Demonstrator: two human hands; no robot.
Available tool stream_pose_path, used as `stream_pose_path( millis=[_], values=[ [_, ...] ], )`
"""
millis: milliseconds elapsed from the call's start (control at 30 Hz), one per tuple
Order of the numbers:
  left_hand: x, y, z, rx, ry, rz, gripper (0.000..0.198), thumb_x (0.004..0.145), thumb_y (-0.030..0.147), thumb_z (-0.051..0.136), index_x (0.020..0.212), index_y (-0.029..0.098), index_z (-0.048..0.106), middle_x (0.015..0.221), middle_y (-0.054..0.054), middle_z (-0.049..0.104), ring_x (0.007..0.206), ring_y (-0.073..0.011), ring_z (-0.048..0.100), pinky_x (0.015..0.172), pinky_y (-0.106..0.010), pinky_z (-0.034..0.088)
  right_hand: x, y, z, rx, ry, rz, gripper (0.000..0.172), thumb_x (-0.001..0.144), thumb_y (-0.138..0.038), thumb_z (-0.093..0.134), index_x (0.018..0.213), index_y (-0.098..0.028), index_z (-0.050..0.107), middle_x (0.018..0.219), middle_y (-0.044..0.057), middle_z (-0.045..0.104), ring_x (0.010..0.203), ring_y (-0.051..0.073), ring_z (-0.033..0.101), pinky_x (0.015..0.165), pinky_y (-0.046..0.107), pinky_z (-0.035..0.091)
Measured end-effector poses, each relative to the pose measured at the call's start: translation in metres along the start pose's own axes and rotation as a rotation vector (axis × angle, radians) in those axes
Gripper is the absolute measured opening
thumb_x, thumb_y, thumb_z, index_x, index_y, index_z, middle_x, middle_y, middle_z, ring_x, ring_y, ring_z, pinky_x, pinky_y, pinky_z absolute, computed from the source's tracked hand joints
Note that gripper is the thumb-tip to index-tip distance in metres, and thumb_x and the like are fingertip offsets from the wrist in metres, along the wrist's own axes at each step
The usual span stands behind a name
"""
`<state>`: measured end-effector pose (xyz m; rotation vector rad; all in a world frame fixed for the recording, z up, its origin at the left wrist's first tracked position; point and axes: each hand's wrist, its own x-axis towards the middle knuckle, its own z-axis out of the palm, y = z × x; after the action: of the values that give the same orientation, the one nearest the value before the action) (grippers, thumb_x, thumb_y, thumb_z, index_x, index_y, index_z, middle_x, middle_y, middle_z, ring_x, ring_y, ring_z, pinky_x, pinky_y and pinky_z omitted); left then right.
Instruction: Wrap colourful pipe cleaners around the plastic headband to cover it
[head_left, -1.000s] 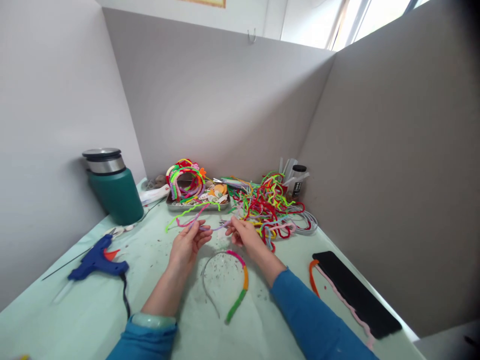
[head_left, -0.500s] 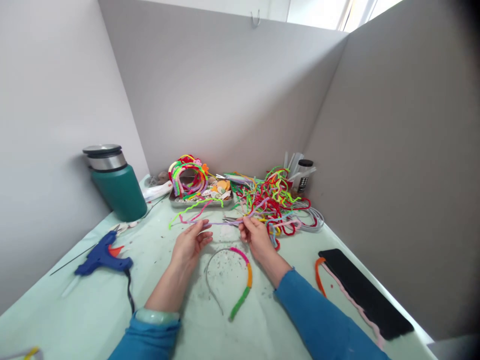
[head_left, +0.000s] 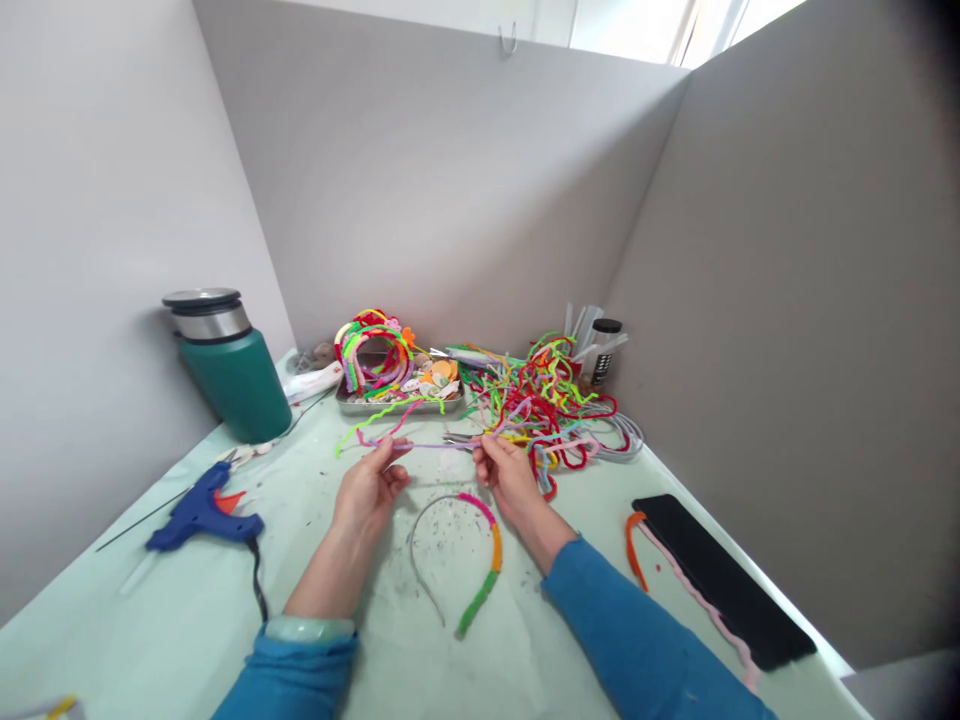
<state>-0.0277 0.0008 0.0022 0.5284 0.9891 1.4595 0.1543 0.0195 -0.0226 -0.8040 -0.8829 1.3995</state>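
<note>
A thin purple pipe cleaner [head_left: 441, 446] stretches almost level between my two hands. My left hand [head_left: 369, 490] pinches it near its left part, thumb against fingers. My right hand [head_left: 510, 478] is closed on it farther right, and a bent purple end sticks up beyond the fingers. Below and between the hands lies a headband [head_left: 496, 545] on the table; its right side is wrapped in pink, orange and green, while its left side is bare grey. Scissors [head_left: 459, 438] lie just behind the pipe cleaner, partly hidden by my right hand.
A blue glue gun [head_left: 202, 515] and a green bottle [head_left: 236, 385] stand at left. Behind are a metal tray [head_left: 401, 408] with wrapped headbands [head_left: 375, 360] and a tangle of pipe cleaners [head_left: 555, 390]. A black strip [head_left: 727, 580] lies at right.
My left hand has slid left along the purple pipe cleaner, widening the span between my hands. My right hand keeps its grip with little movement.
</note>
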Motion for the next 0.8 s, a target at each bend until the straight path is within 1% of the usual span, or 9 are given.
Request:
stream_pose_path(
  millis=[100, 267, 400, 500, 633, 700, 800],
  values=[
    [0.001, 0.002, -0.001, -0.008, -0.016, 0.045, 0.014, 0.078, 0.021, 0.055, 0.085, 0.012, 0.063, 0.088, -0.004, 0.065, 0.042, -0.0027, 0.050, 0.043, -0.018, 0.050, 0.000, -0.001, -0.001, -0.031, 0.007, -0.037, 0.026, 0.069, -0.039, 0.063, 0.075, -0.015, 0.061, 0.058, -0.002, 0.056, 0.040, 0.005, 0.041, 0.036, 0.017, 0.027],
    [0.005, 0.002, -0.006, 0.001, 0.068, 0.085, 0.014, 0.077, 0.022, 0.056, 0.086, 0.013, 0.064, 0.088, -0.004, 0.065, 0.042, -0.0028, 0.051, 0.043, -0.018, 0.050, 0.001, -0.001, -0.002, 0.011, 0.013, -0.047, 0.024, 0.071, -0.039, 0.062, 0.081, -0.017, 0.061, 0.051, -0.004, 0.052, 0.044, 0.008, 0.045, 0.039, 0.018, 0.032],
    [0.007, 0.001, -0.008, 0.011, 0.093, 0.082, 0.013, 0.077, 0.020, 0.057, 0.085, 0.012, 0.064, 0.084, -0.004, 0.065, 0.042, -0.0030, 0.051, 0.042, -0.017, 0.050, 0.003, -0.003, -0.004, 0.067, 0.052, -0.075, 0.023, 0.069, -0.038, 0.063, 0.078, -0.017, 0.059, 0.058, -0.002, 0.055, 0.050, 0.009, 0.049, 0.041, 0.019, 0.035],
    [0.008, 0.001, -0.009, 0.000, 0.107, 0.094, 0.013, 0.076, 0.018, 0.057, 0.085, 0.012, 0.064, 0.080, -0.003, 0.065, 0.042, -0.0025, 0.051, 0.043, -0.017, 0.050, 0.004, -0.006, -0.007, 0.084, 0.100, -0.117, 0.023, 0.069, -0.038, 0.063, 0.076, -0.018, 0.057, 0.060, -0.001, 0.056, 0.049, 0.009, 0.049, 0.041, 0.020, 0.035],
    [0.007, 0.003, -0.009, -0.018, 0.125, 0.118, 0.013, 0.076, 0.015, 0.057, 0.087, 0.012, 0.063, 0.077, -0.002, 0.065, 0.042, -0.0022, 0.051, 0.044, -0.016, 0.050, 0.007, -0.009, -0.012, 0.075, 0.131, -0.145, 0.021, 0.070, -0.038, 0.062, 0.073, -0.018, 0.054, 0.053, -0.004, 0.053, 0.046, 0.009, 0.047, 0.042, 0.020, 0.035],
    [0.006, 0.004, -0.009, -0.027, 0.132, 0.114, 0.013, 0.077, 0.015, 0.055, 0.087, 0.012, 0.063, 0.077, -0.002, 0.065, 0.041, -0.0023, 0.051, 0.044, -0.016, 0.050, 0.008, -0.009, -0.013, 0.079, 0.148, -0.150, 0.020, 0.070, -0.036, 0.062, 0.074, -0.018, 0.054, 0.052, -0.005, 0.053, 0.045, 0.008, 0.047, 0.042, 0.019, 0.035],
    [0.006, 0.005, -0.009, -0.044, 0.127, 0.104, 0.012, 0.079, 0.014, 0.052, 0.086, 0.012, 0.062, 0.078, -0.003, 0.066, 0.040, -0.0023, 0.051, 0.044, -0.016, 0.049, 0.011, -0.011, -0.015, 0.104, 0.188, -0.161, 0.021, 0.067, -0.034, 0.064, 0.077, -0.019, 0.055, 0.055, -0.005, 0.056, 0.044, 0.007, 0.047, 0.040, 0.018, 0.034]
  ],
)
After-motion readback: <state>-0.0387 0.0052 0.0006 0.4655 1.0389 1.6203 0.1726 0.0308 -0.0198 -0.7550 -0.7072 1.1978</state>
